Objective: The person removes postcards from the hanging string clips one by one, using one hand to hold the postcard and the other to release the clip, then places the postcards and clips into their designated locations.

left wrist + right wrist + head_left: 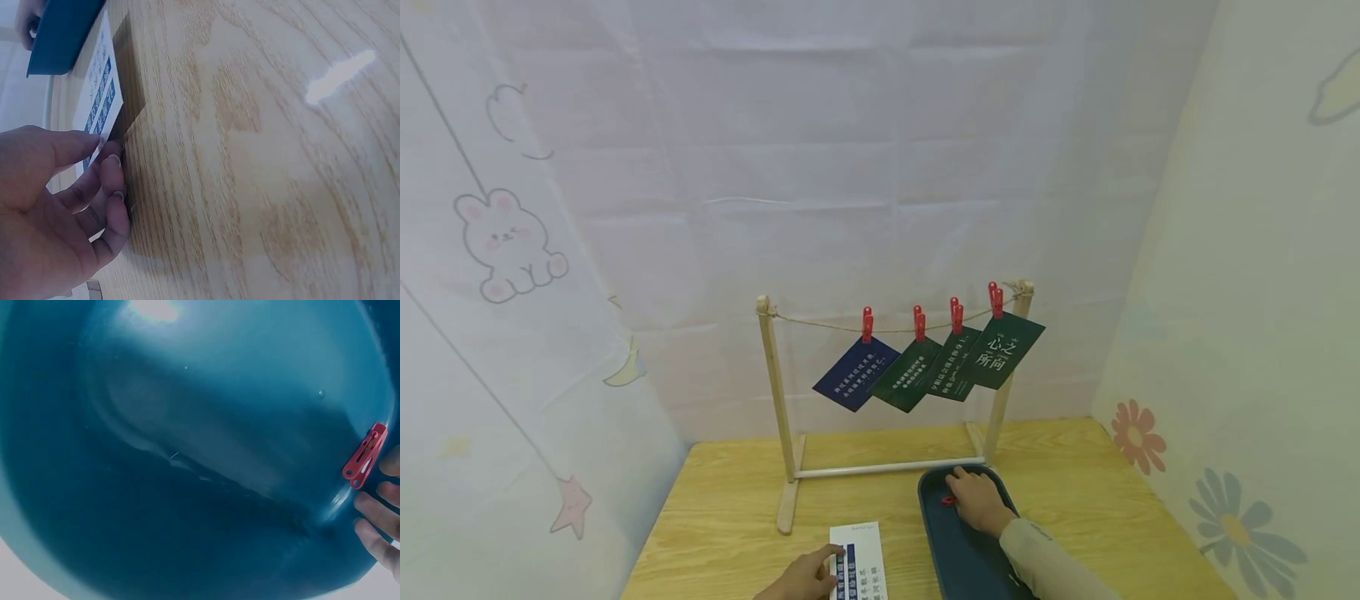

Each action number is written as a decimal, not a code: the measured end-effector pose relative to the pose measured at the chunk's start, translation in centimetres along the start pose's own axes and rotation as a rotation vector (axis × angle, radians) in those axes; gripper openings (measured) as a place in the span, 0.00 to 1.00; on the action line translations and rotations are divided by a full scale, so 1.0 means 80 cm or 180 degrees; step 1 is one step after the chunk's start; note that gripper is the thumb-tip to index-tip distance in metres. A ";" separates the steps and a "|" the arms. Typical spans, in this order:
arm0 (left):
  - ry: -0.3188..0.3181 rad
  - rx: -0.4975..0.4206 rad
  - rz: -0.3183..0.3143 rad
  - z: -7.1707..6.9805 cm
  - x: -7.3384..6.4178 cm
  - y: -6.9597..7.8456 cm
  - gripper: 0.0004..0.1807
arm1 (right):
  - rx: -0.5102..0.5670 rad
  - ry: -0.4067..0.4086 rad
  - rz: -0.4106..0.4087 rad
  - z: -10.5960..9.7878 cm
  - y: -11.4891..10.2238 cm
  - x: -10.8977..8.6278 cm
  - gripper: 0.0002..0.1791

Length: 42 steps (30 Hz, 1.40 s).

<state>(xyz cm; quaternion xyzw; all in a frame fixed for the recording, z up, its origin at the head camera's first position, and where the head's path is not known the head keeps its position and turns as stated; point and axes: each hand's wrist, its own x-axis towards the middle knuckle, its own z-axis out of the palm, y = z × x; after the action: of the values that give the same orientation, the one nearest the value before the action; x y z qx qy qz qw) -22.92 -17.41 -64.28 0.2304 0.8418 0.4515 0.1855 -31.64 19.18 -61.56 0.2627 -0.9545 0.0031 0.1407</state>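
My left hand (805,575) pinches the edge of a white card (868,546) printed with blue blocks and vertical characters. In the left wrist view the thumb lies on the card's printed face with fingers behind it, and the card tilts up from the table. My right hand (976,500) reaches into the far end of a dark blue tray (958,554). A red clothespin (365,456) lies in the tray beside its fingertips (369,506), which are spread and loosely bent.
Behind stands a wooden rack (778,400) with a string (827,327) across its top. Several red clothespins hold dark printed cards on it, among them a blue card (856,375) and a green card (1006,354). A white bar (887,468) joins the feet on the wooden table (722,517).
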 end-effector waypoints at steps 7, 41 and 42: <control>-0.0142 0.0185 -0.0035 -0.003 0.002 -0.007 0.21 | 0.0051 0.0098 -0.0031 -0.005 0.000 -0.003 0.09; 0.0716 0.0681 0.0307 0.002 0.012 0.021 0.13 | 0.0415 0.1186 -0.0416 -0.081 -0.001 0.022 0.08; 0.0781 0.0695 0.0340 0.001 0.013 0.021 0.13 | 0.0434 0.1242 -0.0456 -0.086 -0.001 0.025 0.08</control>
<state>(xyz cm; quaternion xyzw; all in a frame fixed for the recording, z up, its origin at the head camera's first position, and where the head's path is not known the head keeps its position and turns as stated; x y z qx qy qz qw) -23.34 -15.96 -63.03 0.2368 0.8887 0.3914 0.0311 -31.42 18.66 -54.42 0.3333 -0.8857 0.1084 0.3046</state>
